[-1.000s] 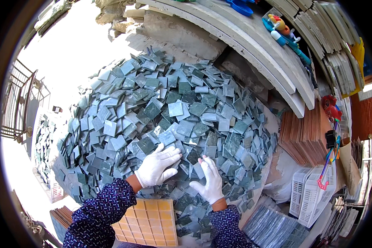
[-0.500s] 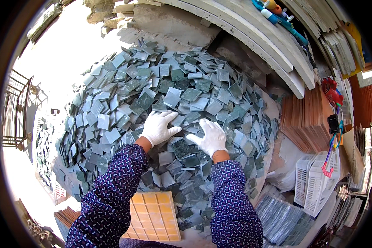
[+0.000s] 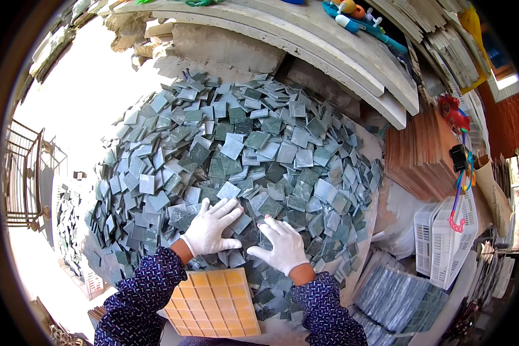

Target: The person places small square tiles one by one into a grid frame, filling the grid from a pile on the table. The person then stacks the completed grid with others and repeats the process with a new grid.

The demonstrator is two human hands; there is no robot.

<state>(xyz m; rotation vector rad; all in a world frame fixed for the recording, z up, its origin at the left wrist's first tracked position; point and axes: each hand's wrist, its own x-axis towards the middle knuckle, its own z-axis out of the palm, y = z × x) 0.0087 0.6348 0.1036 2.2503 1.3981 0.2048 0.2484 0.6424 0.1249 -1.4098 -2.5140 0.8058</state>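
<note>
A wide heap of square grey-green stone tiles [image 3: 232, 146] fills the middle of the view, its pieces lying flat or tilted over one another. White gloves cover both hands. My left hand [image 3: 211, 228] rests on the near part of the heap, fingers spread and thumb pointing right. To its right, my right hand [image 3: 281, 244] lies on the tiles too, fingers stretched out and thumb toward the left. Neither holds anything that shows. Just below them, close to my body, is an orange-yellow grid tray [image 3: 213, 302] with square compartments and pale ribs.
White plastic baskets [image 3: 446, 239] stand at the right, below a stack of brownish slabs [image 3: 419, 151]. Bundled grey tile strips [image 3: 395, 297] lie at lower right. Long pale slabs [image 3: 328, 55] curve across the back. A metal rack [image 3: 24, 173] stands at far left.
Both hands have drawn back toward my body over the heap, nearer the grid tray. Tiles under the earlier hand positions are now uncovered. The view has shifted slightly.
</note>
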